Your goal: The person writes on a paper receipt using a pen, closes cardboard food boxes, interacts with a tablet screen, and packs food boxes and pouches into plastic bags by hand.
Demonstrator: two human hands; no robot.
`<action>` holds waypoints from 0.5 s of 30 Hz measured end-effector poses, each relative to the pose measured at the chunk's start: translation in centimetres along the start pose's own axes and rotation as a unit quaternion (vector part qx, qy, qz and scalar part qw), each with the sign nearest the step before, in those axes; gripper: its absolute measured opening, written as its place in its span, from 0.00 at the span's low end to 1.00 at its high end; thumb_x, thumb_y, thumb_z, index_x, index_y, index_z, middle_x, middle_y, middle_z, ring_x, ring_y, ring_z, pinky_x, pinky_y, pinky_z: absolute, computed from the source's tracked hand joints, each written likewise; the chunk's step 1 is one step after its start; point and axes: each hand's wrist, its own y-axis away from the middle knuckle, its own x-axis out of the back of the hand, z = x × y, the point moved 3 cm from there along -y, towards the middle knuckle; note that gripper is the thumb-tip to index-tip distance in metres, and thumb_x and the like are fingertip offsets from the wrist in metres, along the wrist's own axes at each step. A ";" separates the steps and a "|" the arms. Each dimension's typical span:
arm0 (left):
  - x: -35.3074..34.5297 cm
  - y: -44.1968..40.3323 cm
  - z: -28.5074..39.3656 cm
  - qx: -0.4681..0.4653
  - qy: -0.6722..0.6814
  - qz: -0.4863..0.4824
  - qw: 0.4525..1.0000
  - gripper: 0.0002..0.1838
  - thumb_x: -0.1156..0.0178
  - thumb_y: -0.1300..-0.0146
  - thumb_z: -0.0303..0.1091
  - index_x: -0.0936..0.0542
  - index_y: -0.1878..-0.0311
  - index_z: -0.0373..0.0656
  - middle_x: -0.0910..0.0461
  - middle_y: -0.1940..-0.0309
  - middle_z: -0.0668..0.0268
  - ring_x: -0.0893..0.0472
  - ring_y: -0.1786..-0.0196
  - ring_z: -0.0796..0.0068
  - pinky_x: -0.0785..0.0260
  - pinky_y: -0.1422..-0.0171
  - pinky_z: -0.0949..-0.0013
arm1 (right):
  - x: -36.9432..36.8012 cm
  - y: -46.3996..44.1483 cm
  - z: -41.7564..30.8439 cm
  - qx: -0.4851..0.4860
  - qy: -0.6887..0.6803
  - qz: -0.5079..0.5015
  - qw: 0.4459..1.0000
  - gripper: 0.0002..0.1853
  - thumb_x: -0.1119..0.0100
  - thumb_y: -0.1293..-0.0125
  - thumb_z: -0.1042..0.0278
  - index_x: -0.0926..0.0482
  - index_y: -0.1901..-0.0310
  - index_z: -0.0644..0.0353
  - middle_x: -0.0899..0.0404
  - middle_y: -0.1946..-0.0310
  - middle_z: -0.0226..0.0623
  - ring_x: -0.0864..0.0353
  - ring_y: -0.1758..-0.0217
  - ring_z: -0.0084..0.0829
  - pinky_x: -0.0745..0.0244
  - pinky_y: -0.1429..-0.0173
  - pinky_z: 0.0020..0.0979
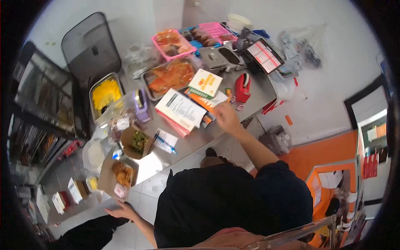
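Seemingly reaching, the right hand (226, 117) curls by an orange packet (203, 99) (grip unclear) near the surface's front edge (243, 116); lifting would call for pinching. Left hand (123, 211): open, beside the food box (108, 167).

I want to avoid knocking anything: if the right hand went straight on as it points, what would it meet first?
The right hand would probably meet the orange-and-black printed packet first; depth is unclear, so it may already be touching.
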 end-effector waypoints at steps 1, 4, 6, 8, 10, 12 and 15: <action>-0.4 0.8 0.0 -0.012 -0.004 0.004 1.000 0.43 0.41 0.41 0.51 0.45 0.36 0.25 0.43 0.38 0.39 0.41 0.36 0.43 0.49 0.33 0.51 | 1.1 0.8 3.8 -0.056 0.000 0.025 0.998 0.10 0.43 0.48 0.77 0.22 0.61 0.61 0.24 0.66 0.44 0.25 0.60 0.43 0.30 0.56 0.40; -1.3 2.5 2.2 -0.028 -0.026 0.007 0.999 0.42 0.40 0.41 0.52 0.43 0.36 0.26 0.41 0.40 0.40 0.40 0.37 0.44 0.48 0.34 0.49 | 2.5 1.3 13.6 -0.191 0.084 -0.043 0.977 0.10 0.43 0.48 0.76 0.23 0.61 0.62 0.24 0.67 0.47 0.24 0.61 0.47 0.30 0.57 0.41; -1.1 3.3 5.2 -0.014 -0.052 -0.003 0.999 0.42 0.40 0.41 0.51 0.43 0.37 0.27 0.40 0.40 0.41 0.40 0.38 0.44 0.48 0.34 0.49 | 0.7 -0.1 18.1 -0.170 0.092 -0.059 0.979 0.09 0.44 0.46 0.74 0.23 0.62 0.63 0.24 0.66 0.49 0.25 0.60 0.49 0.30 0.55 0.41; -0.6 4.0 8.6 -0.011 -0.037 0.005 0.999 0.40 0.39 0.42 0.49 0.43 0.37 0.29 0.41 0.40 0.42 0.41 0.38 0.46 0.48 0.35 0.49 | -2.3 -0.7 22.1 -0.134 0.126 -0.106 0.977 0.09 0.46 0.44 0.71 0.23 0.62 0.63 0.24 0.66 0.51 0.25 0.58 0.50 0.30 0.54 0.42; 0.0 4.9 12.3 0.000 -0.026 0.013 1.000 0.39 0.39 0.42 0.47 0.43 0.37 0.30 0.42 0.41 0.43 0.41 0.38 0.47 0.48 0.35 0.50 | -5.7 0.3 24.7 -0.081 0.188 -0.181 0.962 0.10 0.47 0.42 0.68 0.23 0.62 0.64 0.24 0.65 0.52 0.25 0.57 0.51 0.30 0.52 0.43; 0.8 6.8 15.8 -0.043 0.000 0.046 0.998 0.37 0.37 0.43 0.41 0.43 0.38 0.32 0.43 0.40 0.45 0.41 0.38 0.50 0.46 0.36 0.53 | -5.9 -0.4 25.2 -0.128 0.154 -0.246 0.948 0.10 0.48 0.43 0.68 0.24 0.61 0.63 0.24 0.64 0.56 0.25 0.56 0.52 0.28 0.53 0.44; 1.0 10.5 18.5 0.080 0.072 -0.008 0.994 0.35 0.36 0.47 0.32 0.41 0.38 0.35 0.45 0.38 0.49 0.42 0.37 0.53 0.44 0.37 0.55 | -4.6 -1.2 23.7 -0.102 0.146 -0.266 0.947 0.12 0.46 0.49 0.77 0.24 0.60 0.64 0.25 0.64 0.57 0.24 0.57 0.54 0.28 0.55 0.46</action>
